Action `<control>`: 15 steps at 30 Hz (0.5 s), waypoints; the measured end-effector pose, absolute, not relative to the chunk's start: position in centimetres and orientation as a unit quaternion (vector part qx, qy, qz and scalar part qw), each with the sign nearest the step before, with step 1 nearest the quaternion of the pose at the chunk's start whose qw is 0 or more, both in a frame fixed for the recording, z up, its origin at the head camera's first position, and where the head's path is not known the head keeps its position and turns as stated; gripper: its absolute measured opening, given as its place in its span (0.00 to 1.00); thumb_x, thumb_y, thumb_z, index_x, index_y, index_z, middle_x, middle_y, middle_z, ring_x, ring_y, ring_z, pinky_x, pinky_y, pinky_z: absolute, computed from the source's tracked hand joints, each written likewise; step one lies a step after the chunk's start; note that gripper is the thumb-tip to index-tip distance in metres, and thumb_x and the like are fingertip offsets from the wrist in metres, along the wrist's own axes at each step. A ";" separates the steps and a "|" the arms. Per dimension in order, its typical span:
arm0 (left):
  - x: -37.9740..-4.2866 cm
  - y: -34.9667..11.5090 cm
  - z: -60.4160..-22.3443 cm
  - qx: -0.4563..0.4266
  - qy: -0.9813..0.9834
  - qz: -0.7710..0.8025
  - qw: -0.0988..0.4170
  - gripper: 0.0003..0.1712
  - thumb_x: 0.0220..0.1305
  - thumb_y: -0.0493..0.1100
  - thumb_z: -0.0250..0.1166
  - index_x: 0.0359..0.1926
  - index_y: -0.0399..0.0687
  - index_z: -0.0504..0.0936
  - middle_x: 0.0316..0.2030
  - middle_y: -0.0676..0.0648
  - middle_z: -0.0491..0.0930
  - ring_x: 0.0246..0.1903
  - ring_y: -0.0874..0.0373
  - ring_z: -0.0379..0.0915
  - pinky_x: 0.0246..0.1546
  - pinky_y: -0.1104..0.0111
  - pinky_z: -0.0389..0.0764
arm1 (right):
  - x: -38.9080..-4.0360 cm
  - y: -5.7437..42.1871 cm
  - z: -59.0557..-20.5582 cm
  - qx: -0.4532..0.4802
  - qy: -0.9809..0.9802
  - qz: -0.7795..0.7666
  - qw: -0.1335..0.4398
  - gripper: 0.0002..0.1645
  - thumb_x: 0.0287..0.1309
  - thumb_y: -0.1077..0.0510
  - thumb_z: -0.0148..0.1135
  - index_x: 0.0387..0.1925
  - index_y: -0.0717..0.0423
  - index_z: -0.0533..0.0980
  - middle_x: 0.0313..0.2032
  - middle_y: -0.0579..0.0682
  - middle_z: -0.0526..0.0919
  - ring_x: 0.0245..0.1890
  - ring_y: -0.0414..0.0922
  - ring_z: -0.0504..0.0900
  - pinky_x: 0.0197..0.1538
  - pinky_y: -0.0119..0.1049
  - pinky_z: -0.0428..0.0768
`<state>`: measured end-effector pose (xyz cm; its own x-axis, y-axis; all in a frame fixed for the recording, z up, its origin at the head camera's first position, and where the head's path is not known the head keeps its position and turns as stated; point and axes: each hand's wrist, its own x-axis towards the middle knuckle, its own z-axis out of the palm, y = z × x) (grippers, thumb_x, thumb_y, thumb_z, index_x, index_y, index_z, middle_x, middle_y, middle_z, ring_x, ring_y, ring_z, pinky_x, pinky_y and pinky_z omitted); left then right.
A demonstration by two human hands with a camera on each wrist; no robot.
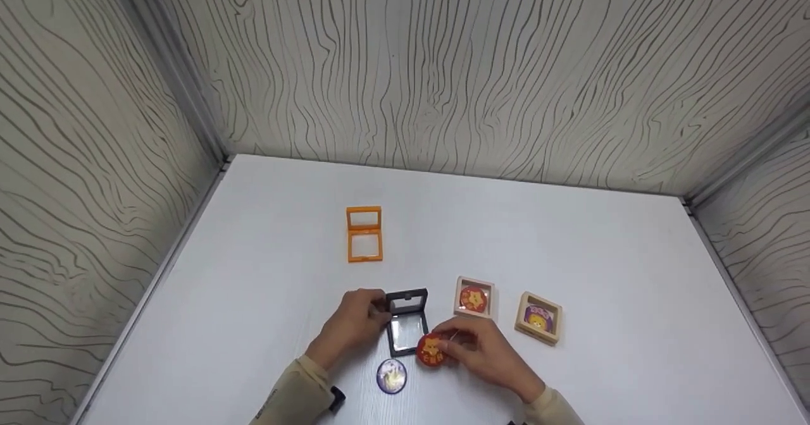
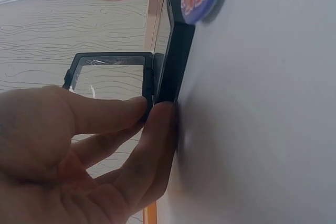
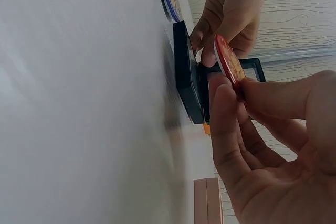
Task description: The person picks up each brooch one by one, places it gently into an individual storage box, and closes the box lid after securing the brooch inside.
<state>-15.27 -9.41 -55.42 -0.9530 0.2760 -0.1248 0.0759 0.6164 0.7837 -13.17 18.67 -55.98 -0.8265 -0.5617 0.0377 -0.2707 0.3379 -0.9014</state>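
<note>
Pinching the red star badge (image 1: 431, 351) in the right hand (image 1: 482, 351), just above the near right corner of the open black display case (image 1: 407, 334), well in from the far edge of the tabletop (image 1: 253, 273). Gripping its left hinge end with the left hand (image 1: 353, 319); perhaps brushing it with right fingertips.

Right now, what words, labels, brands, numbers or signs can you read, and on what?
None can be read for certain:
Red badge in right hand: lettering too small.
Loose purple badge: lettering blurred.
Boxed red badge: marks too small.
Boxed purple badge: lettering too small.
Left sleeve: dark marking too small.
</note>
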 end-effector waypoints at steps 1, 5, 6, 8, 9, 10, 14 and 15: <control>-15.2 -9.4 -55.4 0.099 0.890 0.429 0.119 0.01 0.69 0.36 0.70 0.38 0.45 0.85 0.39 0.47 0.86 0.41 0.54 0.81 0.46 0.53 0.84 | -13.2 18.6 -56.0 -0.260 0.803 -0.518 0.141 0.11 0.72 0.57 0.68 0.52 0.52 0.87 0.46 0.52 0.90 0.44 0.42 0.90 0.48 0.35 0.88; -15.1 -9.2 -55.3 0.099 0.885 0.435 0.130 0.03 0.68 0.35 0.70 0.39 0.47 0.86 0.39 0.48 0.86 0.41 0.54 0.81 0.47 0.53 0.84 | -13.2 18.5 -56.2 -0.258 0.795 -0.527 0.156 0.12 0.72 0.57 0.67 0.53 0.55 0.86 0.47 0.54 0.90 0.45 0.42 0.90 0.50 0.34 0.87; -15.0 -9.1 -55.2 0.098 0.884 0.437 0.134 0.03 0.68 0.35 0.69 0.39 0.47 0.86 0.39 0.48 0.86 0.42 0.54 0.82 0.47 0.53 0.84 | -13.2 18.5 -56.2 -0.256 0.793 -0.529 0.162 0.12 0.72 0.58 0.67 0.53 0.55 0.86 0.47 0.54 0.90 0.45 0.42 0.90 0.50 0.33 0.87; -15.0 -8.9 -55.2 0.100 0.882 0.439 0.139 0.03 0.68 0.34 0.70 0.40 0.46 0.87 0.39 0.48 0.86 0.42 0.54 0.82 0.47 0.53 0.85 | -13.3 18.5 -56.2 -0.251 0.788 -0.535 0.172 0.12 0.73 0.58 0.67 0.53 0.57 0.86 0.47 0.55 0.90 0.45 0.42 0.90 0.50 0.33 0.87; -15.0 -8.8 -55.2 0.102 0.881 0.440 0.141 0.03 0.68 0.34 0.69 0.40 0.46 0.87 0.39 0.48 0.86 0.41 0.54 0.82 0.47 0.53 0.85 | -13.3 18.5 -56.2 -0.247 0.786 -0.538 0.178 0.12 0.72 0.58 0.67 0.53 0.57 0.85 0.47 0.55 0.90 0.45 0.42 0.90 0.50 0.33 0.87; -14.9 -8.7 -55.2 0.104 0.880 0.441 0.142 0.03 0.68 0.34 0.70 0.40 0.46 0.87 0.38 0.48 0.86 0.41 0.54 0.82 0.47 0.53 0.85 | -13.3 18.5 -56.2 -0.245 0.784 -0.540 0.182 0.13 0.72 0.58 0.67 0.54 0.58 0.85 0.47 0.56 0.90 0.45 0.43 0.90 0.50 0.33 0.87; -14.7 -8.4 -55.1 0.115 0.881 0.437 0.139 0.03 0.67 0.34 0.70 0.40 0.45 0.87 0.38 0.48 0.86 0.42 0.53 0.82 0.47 0.53 0.85 | -13.2 18.4 -56.2 -0.237 0.784 -0.541 0.192 0.13 0.71 0.59 0.68 0.54 0.58 0.85 0.47 0.56 0.90 0.44 0.42 0.90 0.50 0.33 0.87; -14.6 -8.3 -55.1 0.116 0.881 0.437 0.139 0.03 0.67 0.34 0.70 0.40 0.45 0.87 0.38 0.47 0.86 0.42 0.53 0.82 0.48 0.53 0.85 | -13.2 18.4 -56.2 -0.233 0.785 -0.540 0.195 0.13 0.71 0.59 0.68 0.54 0.58 0.85 0.46 0.56 0.90 0.43 0.42 0.90 0.49 0.32 0.87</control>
<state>-14.64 -8.28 -55.07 -0.9344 0.3259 -0.1438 0.0825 0.5907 0.8027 -13.18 18.40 -56.19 -0.8153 -0.5765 -0.0544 -0.1552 0.3082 -0.9386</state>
